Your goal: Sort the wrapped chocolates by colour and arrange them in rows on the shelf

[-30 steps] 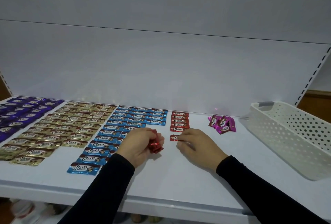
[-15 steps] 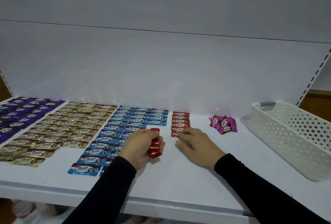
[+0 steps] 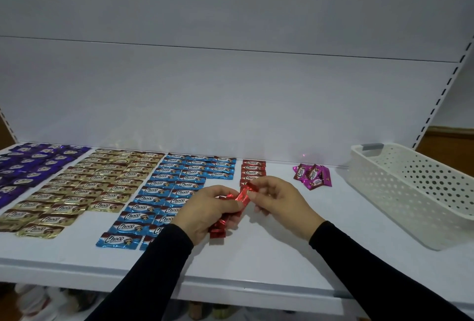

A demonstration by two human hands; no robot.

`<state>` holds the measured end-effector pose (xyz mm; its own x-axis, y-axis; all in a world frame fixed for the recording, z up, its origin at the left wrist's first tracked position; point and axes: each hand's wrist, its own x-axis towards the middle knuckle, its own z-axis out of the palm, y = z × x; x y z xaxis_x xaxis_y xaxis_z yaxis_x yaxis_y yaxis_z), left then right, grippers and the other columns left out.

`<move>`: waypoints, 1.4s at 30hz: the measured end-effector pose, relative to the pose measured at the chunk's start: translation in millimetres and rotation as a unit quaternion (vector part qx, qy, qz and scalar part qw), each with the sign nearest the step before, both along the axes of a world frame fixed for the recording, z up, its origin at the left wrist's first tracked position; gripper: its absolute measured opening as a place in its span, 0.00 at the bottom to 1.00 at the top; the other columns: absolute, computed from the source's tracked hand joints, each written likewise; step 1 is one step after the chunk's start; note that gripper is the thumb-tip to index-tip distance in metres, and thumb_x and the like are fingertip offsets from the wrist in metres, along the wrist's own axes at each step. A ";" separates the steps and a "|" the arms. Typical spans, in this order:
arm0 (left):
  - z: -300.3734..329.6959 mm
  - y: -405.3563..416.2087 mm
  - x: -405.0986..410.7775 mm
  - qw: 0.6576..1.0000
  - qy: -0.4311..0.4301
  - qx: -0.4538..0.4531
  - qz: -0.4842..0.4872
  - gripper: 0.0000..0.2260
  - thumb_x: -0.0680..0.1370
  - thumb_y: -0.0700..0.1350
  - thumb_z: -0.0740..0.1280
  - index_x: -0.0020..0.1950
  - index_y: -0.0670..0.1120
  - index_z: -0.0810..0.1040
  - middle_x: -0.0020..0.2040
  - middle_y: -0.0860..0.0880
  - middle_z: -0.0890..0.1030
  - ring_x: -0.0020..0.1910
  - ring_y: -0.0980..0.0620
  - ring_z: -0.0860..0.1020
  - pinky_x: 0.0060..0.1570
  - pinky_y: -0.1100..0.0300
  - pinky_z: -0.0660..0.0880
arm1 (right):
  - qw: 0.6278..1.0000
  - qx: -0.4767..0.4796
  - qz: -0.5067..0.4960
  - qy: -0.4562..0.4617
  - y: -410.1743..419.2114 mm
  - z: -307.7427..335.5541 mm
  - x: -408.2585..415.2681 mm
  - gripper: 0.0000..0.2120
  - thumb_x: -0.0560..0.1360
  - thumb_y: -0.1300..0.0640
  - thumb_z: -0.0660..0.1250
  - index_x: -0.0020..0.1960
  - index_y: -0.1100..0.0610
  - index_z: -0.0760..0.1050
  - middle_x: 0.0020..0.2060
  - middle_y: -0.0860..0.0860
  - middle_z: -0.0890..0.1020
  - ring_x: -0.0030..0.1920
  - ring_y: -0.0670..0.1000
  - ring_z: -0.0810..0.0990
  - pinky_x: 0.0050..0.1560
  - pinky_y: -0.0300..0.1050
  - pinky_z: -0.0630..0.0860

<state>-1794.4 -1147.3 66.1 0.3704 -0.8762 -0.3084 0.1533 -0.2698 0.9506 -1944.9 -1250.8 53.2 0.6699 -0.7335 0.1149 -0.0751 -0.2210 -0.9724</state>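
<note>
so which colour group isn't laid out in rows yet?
The pink chocolates: a loose overlapping pile beside the white basket. Purple, gold, blue and red lie in rows.

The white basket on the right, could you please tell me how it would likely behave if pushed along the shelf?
The white basket looks like thin perforated plastic, so probably light and stiff. It sits flat and low on the smooth shelf, so it would likely slide rather than tip.

Purple (image 3: 30, 166), gold (image 3: 87, 187) and blue chocolates (image 3: 179, 189) lie in rows; red ones (image 3: 252, 170) begin a column.

Head view, down onto shelf (image 3: 256, 264)
</note>
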 end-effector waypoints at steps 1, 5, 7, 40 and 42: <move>0.1 0.2 0.0 1.000 0.000 -0.001 0.010 0.08 0.76 0.37 0.73 0.54 0.41 0.81 0.37 0.41 0.84 0.31 0.48 0.80 0.32 0.57 0.78 | 0.998 0.048 0.002 -0.031 0.9 1.9 -1.8 0.07 0.77 0.65 0.69 0.53 0.57 0.77 0.36 0.50 0.82 0.35 0.46 0.81 0.38 0.38 0.77; 3.9 1.6 -3.1 0.994 0.107 0.003 0.034 0.09 0.81 0.42 0.68 0.54 0.36 0.79 0.38 0.40 0.83 0.31 0.48 0.79 0.28 0.60 0.77 | 0.984 0.142 0.026 -0.108 2.5 3.8 -9.9 0.06 0.76 0.70 0.66 0.50 0.62 0.77 0.40 0.57 0.83 0.40 0.50 0.84 0.45 0.40 0.81; 4.6 2.5 -6.1 0.987 0.151 0.011 0.042 0.09 0.81 0.42 0.66 0.53 0.36 0.78 0.36 0.40 0.82 0.29 0.49 0.78 0.25 0.62 0.76 | 0.982 0.140 0.035 -0.123 3.8 2.6 -12.7 0.07 0.76 0.72 0.66 0.48 0.62 0.77 0.42 0.57 0.84 0.43 0.52 0.84 0.49 0.42 0.81; -3.1 -0.2 -11.1 0.985 -0.109 -0.056 0.123 0.04 0.78 0.37 0.70 0.51 0.44 0.80 0.39 0.42 0.84 0.31 0.51 0.80 0.29 0.59 0.79 | 0.917 -0.352 0.010 0.186 -2.1 -12.0 -17.1 0.08 0.73 0.50 0.70 0.52 0.47 0.82 0.44 0.42 0.80 0.47 0.40 0.76 0.46 0.31 0.71; -1.5 0.5 -8.2 0.983 -0.087 -0.056 0.149 0.03 0.79 0.37 0.69 0.50 0.44 0.79 0.39 0.42 0.84 0.33 0.50 0.80 0.31 0.59 0.79 | 0.904 -0.368 0.003 0.219 -6.8 -15.8 -15.4 0.08 0.75 0.49 0.68 0.52 0.47 0.82 0.45 0.42 0.80 0.47 0.42 0.76 0.48 0.36 0.73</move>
<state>-1802.7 -1146.8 64.6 0.6538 -0.7461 -0.1260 0.0420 -0.1305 0.9906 -1960.3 -1257.6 37.4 0.7735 -0.5623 0.2923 -0.4132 -0.7972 -0.4402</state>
